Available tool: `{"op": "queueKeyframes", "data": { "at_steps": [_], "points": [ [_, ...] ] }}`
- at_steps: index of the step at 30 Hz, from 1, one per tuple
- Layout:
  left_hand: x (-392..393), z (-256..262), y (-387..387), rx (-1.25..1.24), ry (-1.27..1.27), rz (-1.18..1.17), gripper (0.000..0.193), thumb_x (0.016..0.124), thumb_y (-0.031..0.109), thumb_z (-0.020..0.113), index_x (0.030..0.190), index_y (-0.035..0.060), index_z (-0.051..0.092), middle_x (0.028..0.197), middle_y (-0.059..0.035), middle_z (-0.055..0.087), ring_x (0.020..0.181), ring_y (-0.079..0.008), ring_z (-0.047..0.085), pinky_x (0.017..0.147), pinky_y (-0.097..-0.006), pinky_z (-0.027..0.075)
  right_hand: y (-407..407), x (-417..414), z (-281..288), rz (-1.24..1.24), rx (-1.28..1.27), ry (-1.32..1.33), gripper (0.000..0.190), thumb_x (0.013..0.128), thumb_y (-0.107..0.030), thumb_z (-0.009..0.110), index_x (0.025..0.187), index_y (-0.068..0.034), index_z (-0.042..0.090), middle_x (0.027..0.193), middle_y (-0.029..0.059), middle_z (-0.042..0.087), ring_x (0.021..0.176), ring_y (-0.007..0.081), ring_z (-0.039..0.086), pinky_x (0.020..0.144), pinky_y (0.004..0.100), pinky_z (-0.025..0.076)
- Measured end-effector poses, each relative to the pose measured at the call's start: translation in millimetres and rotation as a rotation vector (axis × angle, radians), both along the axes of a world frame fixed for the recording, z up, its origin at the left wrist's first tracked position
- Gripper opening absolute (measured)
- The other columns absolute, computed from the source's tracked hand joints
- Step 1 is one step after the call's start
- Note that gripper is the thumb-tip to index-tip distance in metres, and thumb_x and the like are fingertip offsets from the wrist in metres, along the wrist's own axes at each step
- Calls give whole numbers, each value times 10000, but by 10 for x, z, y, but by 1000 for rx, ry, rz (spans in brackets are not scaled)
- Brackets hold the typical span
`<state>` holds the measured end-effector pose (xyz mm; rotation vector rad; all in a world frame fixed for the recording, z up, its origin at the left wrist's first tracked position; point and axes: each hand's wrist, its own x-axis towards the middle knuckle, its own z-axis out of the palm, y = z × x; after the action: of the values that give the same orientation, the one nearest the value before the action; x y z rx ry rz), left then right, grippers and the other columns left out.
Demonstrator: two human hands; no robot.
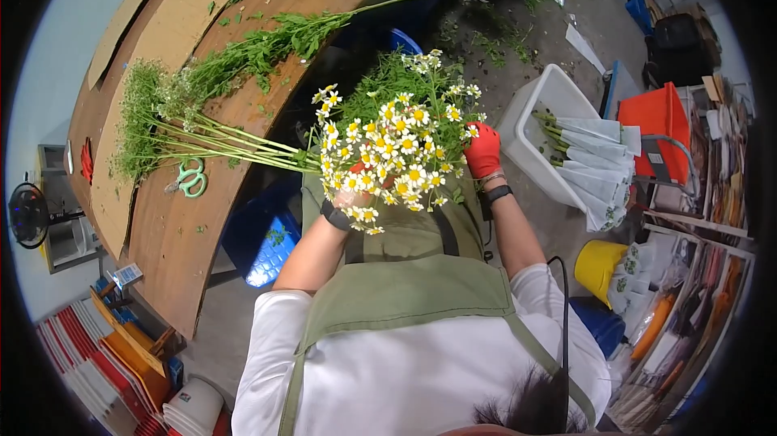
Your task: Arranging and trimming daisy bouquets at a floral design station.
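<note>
In front of my apron is a bunch of chamomile-like daisies (394, 151), white with yellow centres, above feathery green foliage. My left hand (355, 196) is behind the blooms and mostly hidden by them; it appears to hold the bunch from below. At the bunch's right edge my right hand (484, 148), in a red glove, has its fingers curled into the foliage. Cut stems (243, 145) with small pale flower heads lie on the wooden table (176, 242) and reach over its edge to the bunch. Green-handled scissors (192, 179) rest beside those stems.
More leafy stems (291, 35) lie across the table beside cardboard sheets (176, 29). A blue crate (261, 242) stands under the table edge. To my right, a white tub (528, 126) holds paper-wrapped bunches (592, 163), near a red bin (652, 126) and a yellow bucket (598, 269).
</note>
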<state>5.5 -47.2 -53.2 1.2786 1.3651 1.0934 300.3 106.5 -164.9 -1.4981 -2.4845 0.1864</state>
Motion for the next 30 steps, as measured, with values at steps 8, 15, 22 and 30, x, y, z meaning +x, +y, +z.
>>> {"op": "queueKeyframes", "data": {
  "at_steps": [8,15,22,30],
  "points": [
    [-54,-38,-16,-12,-21,34,498,1049,239,486,1522,95,421,1413,-107,546,1228,-241,573,1061,-381,473,4,-26,52,4,27,16,451,740,-188,770,1174,-151,651,1173,85,653,1150,312,591,998,460,417],
    [-146,-45,-47,-36,-78,65,505,1053,243,479,1529,90,407,1436,-109,529,1249,-244,562,1073,-385,467,4,-43,231,25,20,14,454,761,-216,784,1187,-134,650,1208,97,653,1168,317,589,1020,463,426],
    [-222,-7,-175,-70,-126,88,513,1057,248,473,1537,84,394,1460,-111,512,1270,-247,551,1085,-390,461,58,-118,360,58,82,67,486,728,-193,791,1187,-124,646,1211,101,647,1187,322,576,1030,474,421],
    [-425,25,-254,-60,-159,123,522,1061,253,466,1545,78,378,1486,-113,492,1293,-251,538,1099,-396,455,76,-179,914,74,-221,205,565,770,-186,713,1321,-113,614,1292,136,623,1242,352,546,1081,474,412]
  ]
}}
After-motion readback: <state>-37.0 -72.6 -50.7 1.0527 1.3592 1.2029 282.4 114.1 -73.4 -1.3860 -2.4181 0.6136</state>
